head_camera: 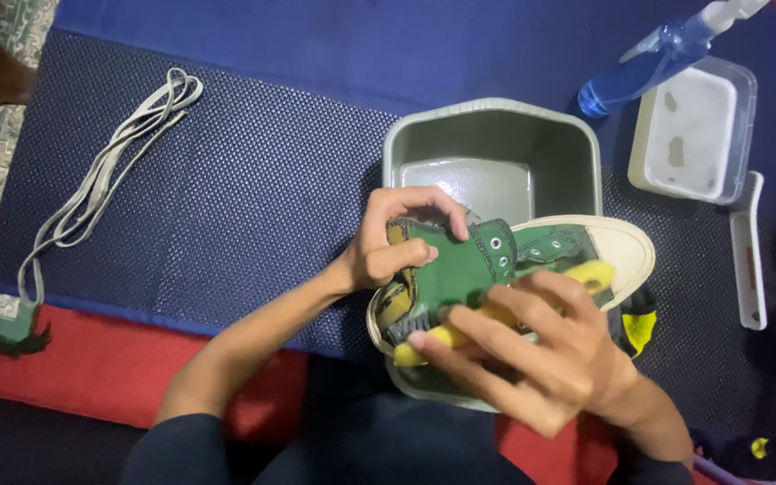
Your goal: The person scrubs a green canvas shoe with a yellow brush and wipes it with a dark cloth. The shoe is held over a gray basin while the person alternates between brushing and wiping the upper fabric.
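Dark textured mat (pixel 226 180) underlies a grey basin (pixel 496 135). Left hand (pixel 392 247), fingers clamped, grips a green sneaker (pixel 469 265); right hand (pixel 532 350), fingers wrapped, presses a yellow brush (pixel 460 328) against it.

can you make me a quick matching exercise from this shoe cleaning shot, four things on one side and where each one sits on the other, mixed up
Things:
1. green shoe
2. shoelaces
3. spray bottle
4. yellow brush

Places:
A. lying loose on the dark mat, far left
B. top right corner, beside the clear tub
C. held by the left hand over the grey basin
D. in the right hand, pressed against the shoe

Pairs: 1-C, 2-A, 3-B, 4-D

The left hand grips the shoe at its heel end above the grey basin; the right hand wraps the brush. The clear tub sits right of the basin.
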